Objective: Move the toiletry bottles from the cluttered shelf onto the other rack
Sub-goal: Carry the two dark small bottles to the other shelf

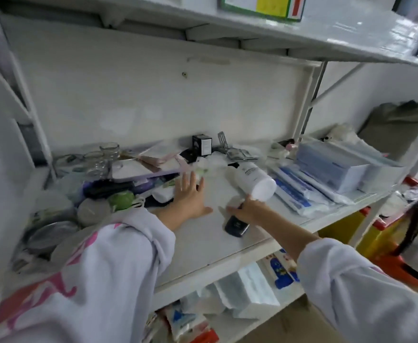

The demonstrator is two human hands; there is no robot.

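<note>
The white bottle (252,180) lies on its side on the white shelf (203,241), its dark cap end pointing toward the back wall and its flat base toward the front edge. Its base sits just above and touching, or nearly touching, the knuckles of the right hand (248,210). That hand reaches in from the lower right, fingers curled down around the top of a small dark bottle (236,225), which lies on the shelf just beneath the palm with its lower end sticking out toward the front edge. The frame is blurred here, so how firmly the fingers close on the dark bottle is hard to judge, but they appear to wrap it.

The left hand (190,196) lies flat on the shelf surface to the left of both bottles, fingers straight and spread, holding nothing. Its fingertips reach a heap of clutter: a white packet (163,194) just beside the fingers, a green roll (121,199), and glass jars (101,157) farther back on the left. The white bottle lies near this hand's right, apart from it, with bare shelf between.

A small black box (202,144) stands at the back wall. To the right of the white bottle lie stacked blue-and-white packs (331,169).
</note>
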